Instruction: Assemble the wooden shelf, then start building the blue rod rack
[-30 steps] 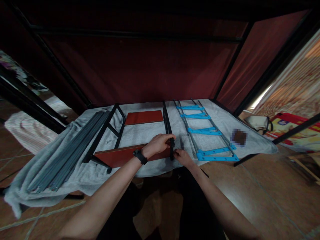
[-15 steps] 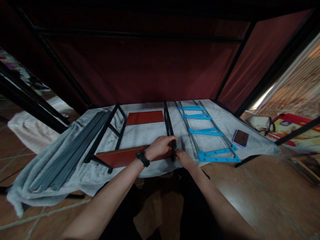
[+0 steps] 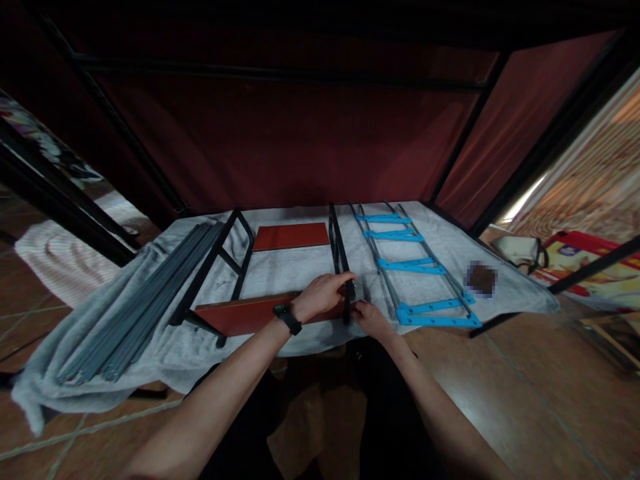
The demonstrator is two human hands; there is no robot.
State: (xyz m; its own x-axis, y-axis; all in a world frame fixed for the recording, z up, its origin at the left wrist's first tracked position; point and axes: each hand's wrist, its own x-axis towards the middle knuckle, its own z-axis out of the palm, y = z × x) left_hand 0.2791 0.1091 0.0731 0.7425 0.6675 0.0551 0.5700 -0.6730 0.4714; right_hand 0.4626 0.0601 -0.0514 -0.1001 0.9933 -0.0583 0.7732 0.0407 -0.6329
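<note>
My left hand [image 3: 320,295], with a black watch on its wrist, is closed over the right end of a red-brown board [image 3: 240,315] where it meets a black metal side frame [image 3: 339,250]. My right hand [image 3: 367,315] pinches at the near end of that frame, fingers pressed together on something too small to make out. A second red-brown board [image 3: 291,236] lies farther back between this frame and another black frame [image 3: 215,263] on the left. All of it rests on a table covered with a grey cloth [image 3: 280,267].
A bundle of grey metal rails [image 3: 140,300] lies on the cloth at the left. A grey rack with blue plastic cross-pieces [image 3: 413,263] lies at the right, a blurred small object [image 3: 481,279] beyond it. Dark red curtains hang behind. A bag [image 3: 517,250] sits on the floor at right.
Both hands stay at the same joint of board and frame; the fingers shifted only slightly. The view has tilted a little.
</note>
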